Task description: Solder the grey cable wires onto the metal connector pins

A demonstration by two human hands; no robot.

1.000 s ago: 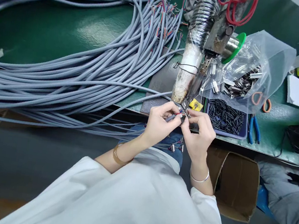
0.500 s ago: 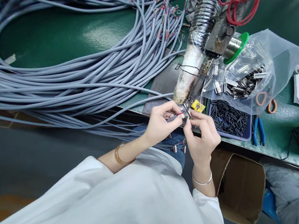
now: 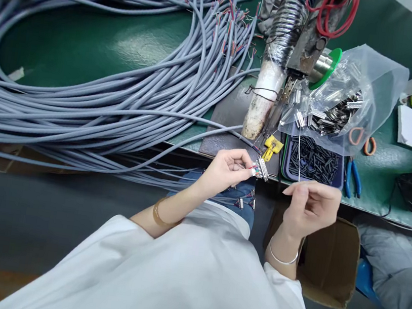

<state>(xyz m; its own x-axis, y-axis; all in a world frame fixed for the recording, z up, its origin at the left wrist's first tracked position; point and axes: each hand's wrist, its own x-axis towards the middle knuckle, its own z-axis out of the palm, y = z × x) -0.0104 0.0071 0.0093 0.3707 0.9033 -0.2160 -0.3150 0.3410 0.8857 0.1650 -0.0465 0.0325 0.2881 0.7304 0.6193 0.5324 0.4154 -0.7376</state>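
My left hand (image 3: pixel 228 172) is closed in a pinch on coloured wires right behind a silver multi-pin connector (image 3: pixel 262 169), which sticks out past the fingertips to the right. Inside the curled fingers, part of the wires is hidden. Off to the right, my right hand (image 3: pixel 311 206) has thumb and forefinger pressed together on a thin, shiny solder wire (image 3: pixel 299 155), which runs upward from the fingers over the tray. A yellow clip-like piece (image 3: pixel 273 146) lies just above the connector. Behind it stands a soldering iron (image 3: pixel 279 106) in a holder, pointing down.
Grey cables (image 3: pixel 120 106) with stripped ends cover the left of the green bench. A white-wrapped hose (image 3: pixel 261 101) hangs beside the iron. To the right are a green solder spool (image 3: pixel 331 70), a bag of connectors (image 3: pixel 376 86), a tray of black sleeves (image 3: pixel 316 162) and blue-handled pliers (image 3: pixel 352 177).
My right hand has left the connector and moved right, now with the solder wire between its fingers. The connector has come down from the iron's tip, still in my left hand.
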